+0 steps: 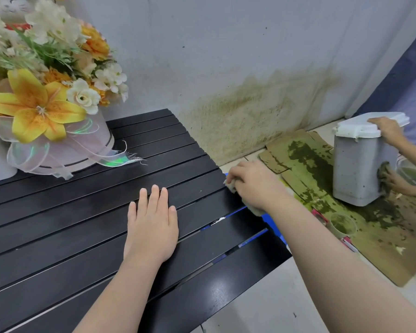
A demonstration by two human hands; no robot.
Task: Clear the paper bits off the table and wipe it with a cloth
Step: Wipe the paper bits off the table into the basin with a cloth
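A black slatted table (82, 236) fills the lower left. My left hand (151, 222) lies flat on its slats, fingers straight. My right hand (252, 183) grips a pale cloth (231, 187) at the table's right edge, the cloth bunched under the palm and poking out at both ends. A small white scrap (218, 220) sits in a gap between slats near the right edge. No other paper bits show on the tabletop.
A flower arrangement in a white round box (46, 92) stands at the table's back left. On the floor to the right, another person's hands scrub a grey container (360, 162) on stained cardboard (334, 200). A small cup (341, 224) stands there too.
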